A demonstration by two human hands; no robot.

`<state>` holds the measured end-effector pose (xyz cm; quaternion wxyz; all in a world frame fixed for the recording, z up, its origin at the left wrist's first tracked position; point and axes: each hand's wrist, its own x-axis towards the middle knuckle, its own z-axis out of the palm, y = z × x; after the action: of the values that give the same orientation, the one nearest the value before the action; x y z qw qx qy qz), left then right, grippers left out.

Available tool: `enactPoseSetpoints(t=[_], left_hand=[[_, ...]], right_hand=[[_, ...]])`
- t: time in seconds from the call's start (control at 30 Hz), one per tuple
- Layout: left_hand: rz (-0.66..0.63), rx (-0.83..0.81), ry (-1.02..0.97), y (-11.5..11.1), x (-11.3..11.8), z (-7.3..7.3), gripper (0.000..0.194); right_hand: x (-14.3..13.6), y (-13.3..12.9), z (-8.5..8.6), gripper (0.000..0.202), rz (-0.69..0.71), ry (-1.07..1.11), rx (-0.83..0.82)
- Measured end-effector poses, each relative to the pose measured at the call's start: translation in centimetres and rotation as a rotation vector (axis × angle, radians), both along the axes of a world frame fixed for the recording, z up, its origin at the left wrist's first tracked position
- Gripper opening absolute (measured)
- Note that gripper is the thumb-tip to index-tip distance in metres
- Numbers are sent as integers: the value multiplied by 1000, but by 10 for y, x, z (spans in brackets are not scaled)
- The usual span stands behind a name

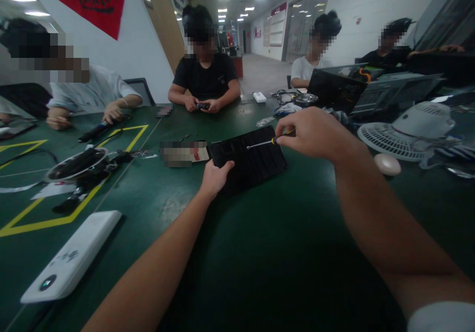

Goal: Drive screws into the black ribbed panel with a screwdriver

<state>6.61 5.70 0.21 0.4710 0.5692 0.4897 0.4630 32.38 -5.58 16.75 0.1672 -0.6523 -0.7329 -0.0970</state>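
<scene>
Left grip (216, 177): pinching black panel (256, 161) edge | right grip (309, 134): closed around screwdriver (279, 138)

Both hands (216, 177) (309, 135) reach forward, right arm (378, 213) bent inward.

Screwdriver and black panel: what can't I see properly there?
All in the head view:
- Screwdriver handle: partly hidden by the right hand.
- Screwdriver tip: too small to tell if it touches the black panel.
- Black panel's details: too dark and blurry; its underside faces away.
- Left hand: most fingers are hidden by the black panel.
- Pale box: part is covered by blocky blur.
</scene>
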Motion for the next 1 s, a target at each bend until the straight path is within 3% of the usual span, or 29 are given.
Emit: enactPoseSetpoints(t=[0.77, 1.0], left_hand=[[13, -19, -9, -2, -1, 2, 43], [28, -25, 5, 0, -2, 1, 44]], right_hand=[[-4, 4, -4, 21, 56, 68, -9], [0, 1, 4, 21, 56, 82, 17]])
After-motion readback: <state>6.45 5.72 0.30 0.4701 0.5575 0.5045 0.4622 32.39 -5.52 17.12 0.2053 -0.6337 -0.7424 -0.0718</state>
